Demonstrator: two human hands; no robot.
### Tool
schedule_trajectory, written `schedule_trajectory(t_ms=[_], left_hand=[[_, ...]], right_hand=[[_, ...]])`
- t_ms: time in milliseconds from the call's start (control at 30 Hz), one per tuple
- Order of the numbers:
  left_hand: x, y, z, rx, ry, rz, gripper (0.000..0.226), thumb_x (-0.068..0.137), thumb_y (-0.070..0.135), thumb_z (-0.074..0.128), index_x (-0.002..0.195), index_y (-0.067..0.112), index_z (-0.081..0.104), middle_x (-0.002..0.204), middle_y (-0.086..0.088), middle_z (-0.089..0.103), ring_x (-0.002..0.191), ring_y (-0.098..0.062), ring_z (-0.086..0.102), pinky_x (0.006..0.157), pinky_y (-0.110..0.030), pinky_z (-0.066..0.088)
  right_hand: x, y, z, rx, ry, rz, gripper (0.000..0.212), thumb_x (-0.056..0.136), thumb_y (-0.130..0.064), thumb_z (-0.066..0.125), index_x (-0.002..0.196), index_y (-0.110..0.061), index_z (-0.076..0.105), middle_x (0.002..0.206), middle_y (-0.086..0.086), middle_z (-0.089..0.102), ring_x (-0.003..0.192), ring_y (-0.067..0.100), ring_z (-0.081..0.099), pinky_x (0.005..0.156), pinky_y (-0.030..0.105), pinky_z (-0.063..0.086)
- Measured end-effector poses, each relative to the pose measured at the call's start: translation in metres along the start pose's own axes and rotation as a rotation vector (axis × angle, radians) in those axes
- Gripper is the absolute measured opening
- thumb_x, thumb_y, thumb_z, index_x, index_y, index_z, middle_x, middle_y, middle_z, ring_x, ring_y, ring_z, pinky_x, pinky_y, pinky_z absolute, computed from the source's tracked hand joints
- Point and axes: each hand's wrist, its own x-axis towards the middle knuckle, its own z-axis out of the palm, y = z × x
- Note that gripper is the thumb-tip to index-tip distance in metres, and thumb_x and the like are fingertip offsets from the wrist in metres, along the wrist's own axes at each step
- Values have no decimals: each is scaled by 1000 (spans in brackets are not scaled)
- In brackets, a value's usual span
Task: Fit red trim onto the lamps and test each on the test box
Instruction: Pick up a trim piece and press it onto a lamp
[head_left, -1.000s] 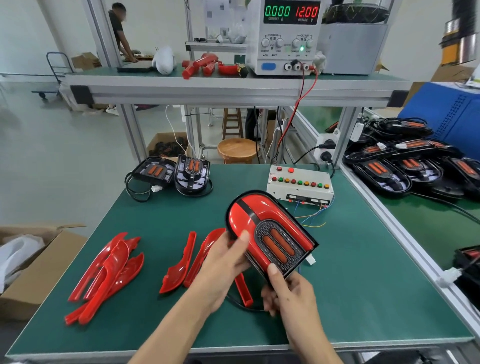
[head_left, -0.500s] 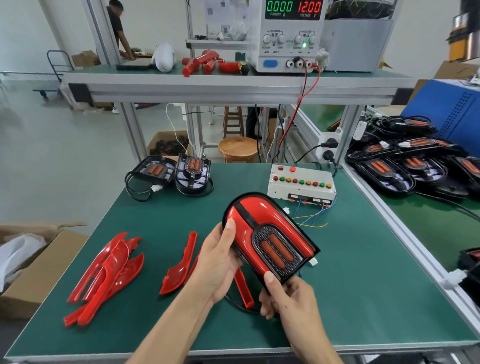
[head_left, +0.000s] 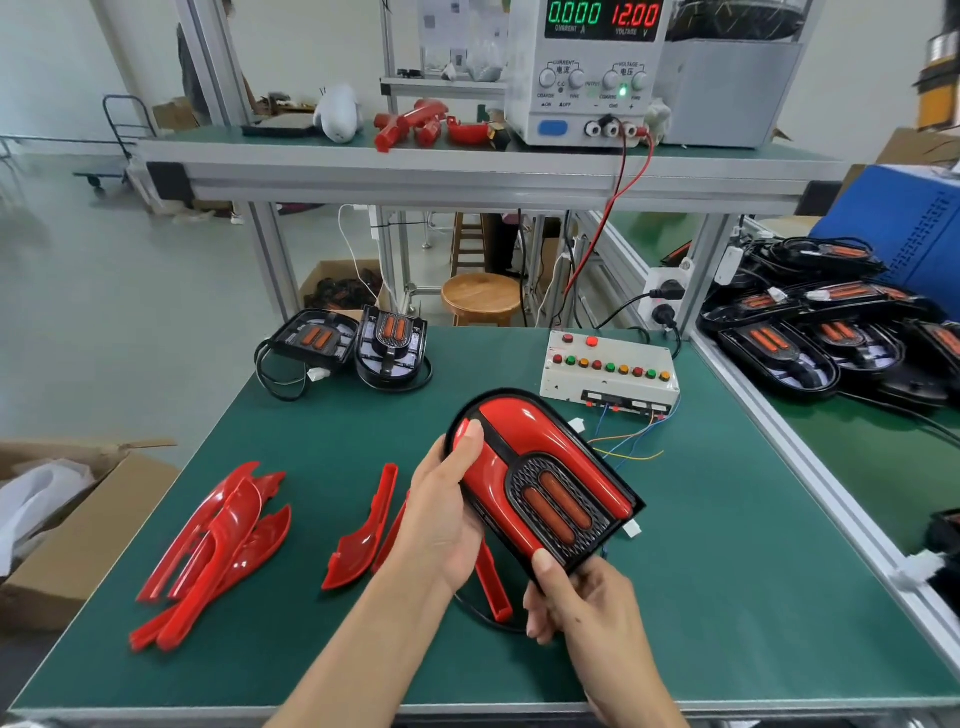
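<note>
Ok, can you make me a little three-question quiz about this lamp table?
1. True or false: both hands hold the red-trimmed black lamp.
2. What voltage does the grey power supply display?
3. The white test box with coloured buttons sits: A) on the green table, B) on the upper shelf, C) on the wooden stool.

Key: 1 true, with the left hand on its side and the right hand at its lower end; 2 12.00; 3 A.
</note>
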Motion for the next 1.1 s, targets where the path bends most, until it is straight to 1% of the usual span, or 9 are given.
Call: schedule_trajectory(t_ms=[100, 200, 333, 467, 567, 667, 833, 967, 1100], left_hand=[[1, 1, -3, -11, -16, -28, 58, 81, 37, 70, 129, 5, 66, 125, -20, 70, 123, -41, 62, 109, -60, 46], [1, 3, -7, 21, -51, -50, 58, 86, 39, 67, 132, 5, 64, 128, -20, 69, 126, -41, 61, 110, -61, 44], [1, 7, -9, 86, -112, -38, 69, 80, 47, 71, 134, 5, 63, 129, -20, 68, 127, -41, 60, 110, -60, 45], [-3, 3, -3, 96, -190, -71, 67, 95, 59, 48, 140, 9, 59, 138, -15, 64, 132, -29, 59, 114, -51, 42], [-5, -1, -1, 81, -173, -40, 60, 100, 50, 46, 142, 9, 55, 138, -17, 64, 132, -32, 58, 115, -55, 40], [-5, -2, -2, 124, -160, -5, 58, 98, 48, 49, 137, 6, 57, 133, -20, 66, 128, -39, 59, 111, -60, 44], [-3, -2, -2, 157, -171, 13, 55, 98, 45, 52, 135, 4, 59, 131, -21, 67, 126, -38, 62, 110, -58, 45], [-3, -2, 0, 181, -169, 60, 50, 100, 41, 51, 132, 3, 60, 128, -20, 69, 123, -37, 64, 109, -58, 47], [-5, 1, -1, 147, -179, 50, 47, 102, 35, 52, 135, 3, 58, 131, -21, 67, 127, -38, 61, 110, -58, 46]], right_hand=[[-1, 1, -1, -11, -11, 0, 63, 79, -56, 73, 82, 7, 64, 63, 20, 68, 50, 25, 61, 50, 28, 48], [-2, 0, -1, -36, -32, -5, 59, 79, -59, 72, 74, 0, 68, 60, 20, 68, 50, 25, 62, 52, 27, 49], [-4, 0, -1, -70, -61, 1, 55, 81, -62, 70, 69, -8, 72, 59, 20, 68, 51, 25, 63, 55, 27, 50], [-3, -2, -1, -21, -22, 25, 54, 79, -60, 72, 70, -6, 71, 61, 24, 67, 51, 27, 62, 52, 28, 50], [-1, -3, -2, -1, -13, 41, 56, 77, -60, 73, 69, -5, 70, 62, 25, 67, 50, 28, 62, 51, 28, 49], [-2, -5, -4, -27, -60, 55, 60, 78, -64, 72, 70, -5, 72, 61, 22, 68, 50, 28, 63, 52, 28, 50], [-1, -7, -4, -13, -57, 64, 66, 76, -62, 72, 77, 4, 70, 62, 21, 69, 50, 27, 63, 51, 28, 50], [-1, -9, -4, 10, -65, 82, 59, 78, -59, 73, 71, 0, 72, 64, 25, 68, 52, 29, 63, 53, 30, 51], [0, -7, -4, 14, -58, 84, 58, 78, -58, 73, 75, 0, 72, 67, 25, 70, 55, 30, 65, 54, 29, 52]])
